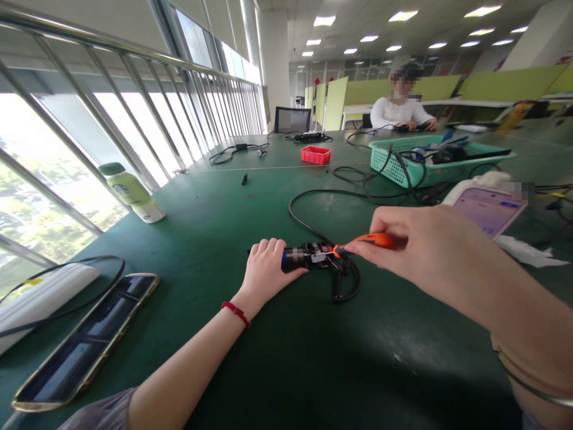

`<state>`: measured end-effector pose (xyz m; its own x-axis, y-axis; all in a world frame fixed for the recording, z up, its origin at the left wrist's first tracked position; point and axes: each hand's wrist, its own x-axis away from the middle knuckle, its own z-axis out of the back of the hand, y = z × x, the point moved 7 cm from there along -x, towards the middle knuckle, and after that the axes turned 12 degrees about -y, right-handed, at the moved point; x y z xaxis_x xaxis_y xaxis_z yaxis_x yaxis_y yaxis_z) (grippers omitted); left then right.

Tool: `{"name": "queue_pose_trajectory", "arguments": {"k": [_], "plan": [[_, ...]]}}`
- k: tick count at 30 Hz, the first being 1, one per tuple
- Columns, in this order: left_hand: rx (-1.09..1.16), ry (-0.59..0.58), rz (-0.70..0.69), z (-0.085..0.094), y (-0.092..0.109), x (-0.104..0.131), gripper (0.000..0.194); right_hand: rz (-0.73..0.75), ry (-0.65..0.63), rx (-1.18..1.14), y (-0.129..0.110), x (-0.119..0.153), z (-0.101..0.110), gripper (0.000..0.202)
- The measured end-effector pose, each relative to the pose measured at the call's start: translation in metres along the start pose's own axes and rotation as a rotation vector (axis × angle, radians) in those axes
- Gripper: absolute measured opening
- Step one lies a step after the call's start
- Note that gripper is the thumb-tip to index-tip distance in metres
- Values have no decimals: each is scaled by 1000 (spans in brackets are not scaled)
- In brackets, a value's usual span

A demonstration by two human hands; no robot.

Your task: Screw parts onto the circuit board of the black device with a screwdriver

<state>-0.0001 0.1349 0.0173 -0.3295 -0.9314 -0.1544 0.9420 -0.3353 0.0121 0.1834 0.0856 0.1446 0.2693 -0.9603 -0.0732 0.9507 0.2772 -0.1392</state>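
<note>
A black cylindrical device (297,256) with a blue band and exposed inner parts lies on the green table. My left hand (267,267) is wrapped over its left end and presses it down. In my right hand (403,236) is an orange-handled screwdriver (375,239), pinched between thumb and fingers. Its front end meets the open section of the device, where small wires show; the exact contact of the tip is too small to tell. A coiled black cord (353,291) curls below the device's right end.
A green basket (398,170) of tools and cables is at the back right, a red tray (316,156) at the back centre. A bottle (134,194) and a phone (87,340) lie left. A propped phone (487,209) stands right. A person (398,110) sits across.
</note>
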Motion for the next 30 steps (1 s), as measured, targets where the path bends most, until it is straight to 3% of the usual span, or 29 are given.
{"name": "queue_pose_trajectory", "arguments": {"k": [3, 8, 12, 18, 20, 22, 27, 30], "plan": [[-3, 3, 0, -1, 0, 0, 49, 67, 21, -2, -3, 2, 2, 10], [-9, -2, -1, 0, 0, 0, 49, 83, 31, 19, -5, 4, 2, 6], [-4, -10, -1, 0, 1, -1, 48, 12, -6, 17, -4, 1, 0, 30], [-1, 4, 1, 0, 0, -1, 48, 85, 25, 37, -8, 4, 0, 6], [3, 2, 1, 1, 1, 0, 47, 120, 39, 27, -9, 5, 0, 12], [15, -1, 0, 1, 1, 0, 47, 106, 42, 29, -8, 5, 0, 4], [50, -1, 3, 2, 0, 0, 47, 52, 4, 71, -5, 4, -3, 31], [37, -3, 2, 1, 0, -1, 47, 96, 20, 100, -9, 7, -2, 18]]}}
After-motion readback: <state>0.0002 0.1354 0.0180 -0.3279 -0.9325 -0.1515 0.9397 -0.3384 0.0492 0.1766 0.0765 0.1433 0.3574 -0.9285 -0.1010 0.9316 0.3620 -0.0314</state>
